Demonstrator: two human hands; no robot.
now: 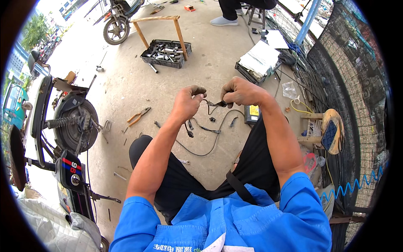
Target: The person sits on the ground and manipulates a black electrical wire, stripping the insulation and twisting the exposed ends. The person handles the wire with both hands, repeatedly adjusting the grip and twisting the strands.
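My left hand (pixel 189 101) is closed on a thin black cable, with its loose end and plugs dangling below. My right hand (pixel 237 94) pinches a small black connector (pixel 218 104) on the same wiring, just right of the left hand. Beneath them, more black cable (pixel 199 153) with plugs lies looped on the concrete. A black box with a yellow label (pixel 253 113) sits just behind my right forearm. Orange-handled pliers (pixel 135 119) lie to the left of my left forearm.
A scooter lying at the left (pixel 71 126), a tool crate (pixel 166 54) under a wooden frame, papers on a crate (pixel 258 59), a wooden stool (pixel 331 130), and a mesh fence (pixel 348 84) along the right. Another person's legs (pixel 228 12) are at the back.
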